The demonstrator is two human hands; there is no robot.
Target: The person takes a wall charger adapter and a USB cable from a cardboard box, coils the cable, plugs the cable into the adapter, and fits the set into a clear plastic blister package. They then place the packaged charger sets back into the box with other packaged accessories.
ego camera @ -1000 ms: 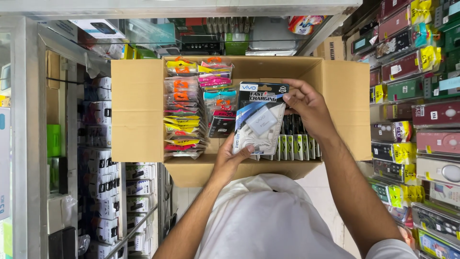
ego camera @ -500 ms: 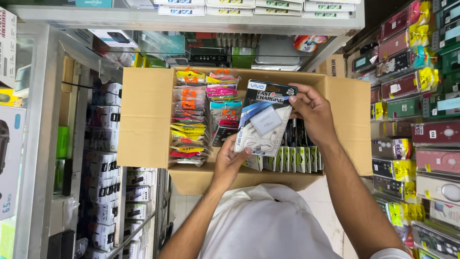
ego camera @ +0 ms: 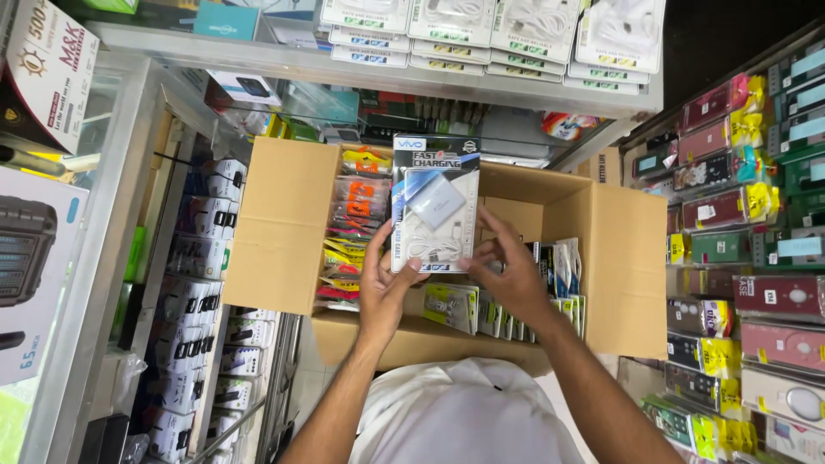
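The shop was narrow and crowded. A glass display case (ego camera: pixel 103 258) stood on the left, with stacked small boxes (ego camera: pixel 202 258) behind its pane. Racks of phone cases (ego camera: pixel 748 258) covered the right wall. A shelf (ego camera: pixel 344 64) of hanging white packets (ego camera: pixel 490 34) ran overhead. The floor (ego camera: pixel 314 378), perhaps pale tile, barely showed.

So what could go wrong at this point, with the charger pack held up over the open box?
1. The left hand and right hand pinch only the bottom edge of the charger pack, so it could tip forward or slip into the cardboard box.
2. A falling pack might knock over the upright packets below.
3. The overhead shelf is near the pack's top edge; lifting higher may bump it.
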